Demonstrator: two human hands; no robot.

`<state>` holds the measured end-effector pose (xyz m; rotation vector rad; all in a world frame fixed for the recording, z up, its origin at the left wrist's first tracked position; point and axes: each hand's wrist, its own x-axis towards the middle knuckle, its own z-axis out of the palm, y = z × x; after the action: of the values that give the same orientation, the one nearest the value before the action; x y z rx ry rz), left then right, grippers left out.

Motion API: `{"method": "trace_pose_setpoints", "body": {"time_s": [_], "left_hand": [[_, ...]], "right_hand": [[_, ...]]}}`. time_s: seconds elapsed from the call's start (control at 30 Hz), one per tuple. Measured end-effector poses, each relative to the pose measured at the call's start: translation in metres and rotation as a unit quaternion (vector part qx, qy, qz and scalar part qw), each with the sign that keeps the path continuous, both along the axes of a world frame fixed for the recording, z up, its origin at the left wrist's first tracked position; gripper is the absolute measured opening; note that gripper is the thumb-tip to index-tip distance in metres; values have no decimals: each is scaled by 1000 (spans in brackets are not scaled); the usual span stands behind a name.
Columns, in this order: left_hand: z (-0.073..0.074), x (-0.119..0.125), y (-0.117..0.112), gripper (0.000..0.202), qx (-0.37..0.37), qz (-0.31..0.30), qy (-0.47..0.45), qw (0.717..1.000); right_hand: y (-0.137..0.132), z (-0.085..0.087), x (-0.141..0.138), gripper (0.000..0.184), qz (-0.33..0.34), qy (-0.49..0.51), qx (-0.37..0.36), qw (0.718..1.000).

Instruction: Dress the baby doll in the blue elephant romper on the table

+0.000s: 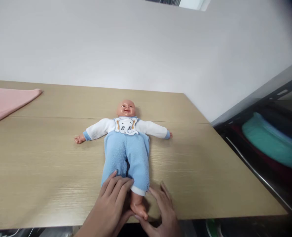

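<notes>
A baby doll (126,131) lies on its back on the table, arms spread wide. It wears a light-blue and white suit with an elephant face on the chest. My left hand (113,197) rests over the lower trouser legs, fingers stretched and thumb reaching under the bare foot (137,206). It hides the doll's other foot. On the far side of that bare foot, my right hand (162,207) is spread, its index fingertip at the white trouser cuff (138,191) and its thumb near the toes.
A pink cloth (10,102) lies on the left of the wooden table (197,164). Behind the table stands a white wall (111,46). To the right, a dark metal shelf (254,174) holds a teal item (269,144). The table's front edge runs just below my hands.
</notes>
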<state>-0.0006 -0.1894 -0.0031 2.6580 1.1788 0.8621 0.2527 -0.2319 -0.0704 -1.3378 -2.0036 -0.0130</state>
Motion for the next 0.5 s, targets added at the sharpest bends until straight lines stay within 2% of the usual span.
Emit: {"method": "trace_pose_setpoints", "body": {"time_s": [0.13, 0.27, 0.37, 0.5], "left_hand": [[-1, 1, -2, 34, -8, 15, -35, 999], [-9, 4, -6, 13, 11, 19, -48, 999], [-13, -2, -6, 15, -2, 13, -57, 998], [-1, -23, -1, 43, -39, -27, -66, 997]], "right_hand": [[1, 8, -4, 32, -26, 41, -11, 999], [8, 11, -6, 32, 2, 36, -8, 999], [13, 17, 1, 51, 32, 25, -6, 999], [19, 29, 37, 96, 84, -14, -72, 994]]}}
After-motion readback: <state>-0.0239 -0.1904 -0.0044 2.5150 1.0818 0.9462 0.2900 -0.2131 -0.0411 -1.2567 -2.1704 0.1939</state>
